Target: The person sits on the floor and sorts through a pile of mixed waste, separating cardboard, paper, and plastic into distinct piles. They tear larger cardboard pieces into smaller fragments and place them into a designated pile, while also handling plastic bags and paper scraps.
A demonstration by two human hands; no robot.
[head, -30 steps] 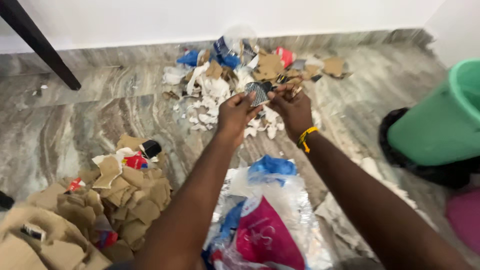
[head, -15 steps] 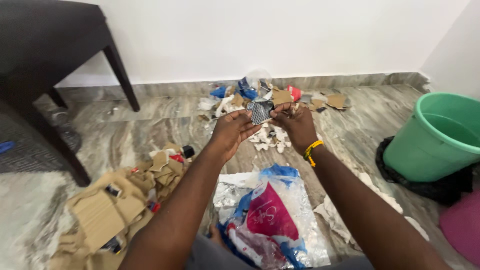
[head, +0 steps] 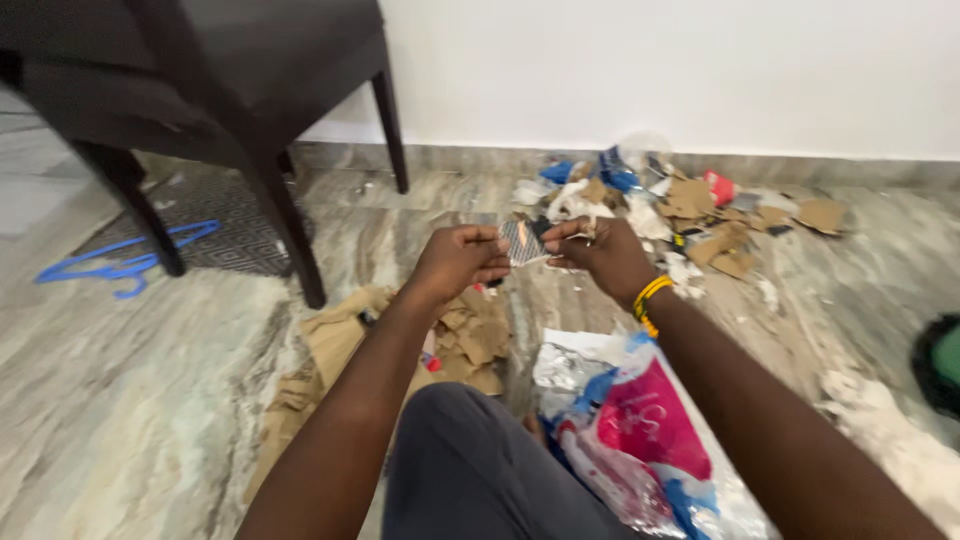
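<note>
Two hands are working one item, both out in front at mid-frame. Nearest the camera, a knee in dark grey trousers (head: 470, 470) is filling the bottom centre. Just right of it a crumpled plastic bag (head: 640, 440), pink, blue and silvery, is lying on the grey marble floor (head: 130, 400). Left of the knee a heap of torn brown cardboard (head: 400, 350) is spreading across the floor, touching the trousers' edge. Above that, the left hand (head: 455, 262) and right hand (head: 600, 258) are sitting close together, each pinching one side of a small shiny patterned foil scrap (head: 523, 242); the scrap is hanging in the air between the fingertips, clear of the floor. The right wrist is wearing a yellow bead bracelet (head: 648, 300). At the right edge a sliver of green bucket (head: 945, 360) on a black base is showing, well apart from the hands. Further out on the left, a dark wooden chair (head: 230, 90) is standing partly on a patterned mat (head: 215, 220), with a blue clothes hanger (head: 125, 262) lying beside it. Farthest back, a scatter of mixed litter (head: 680, 200), with cardboard bits, white paper, blue and red scraps, is lying against the white wall (head: 650, 70).
</note>
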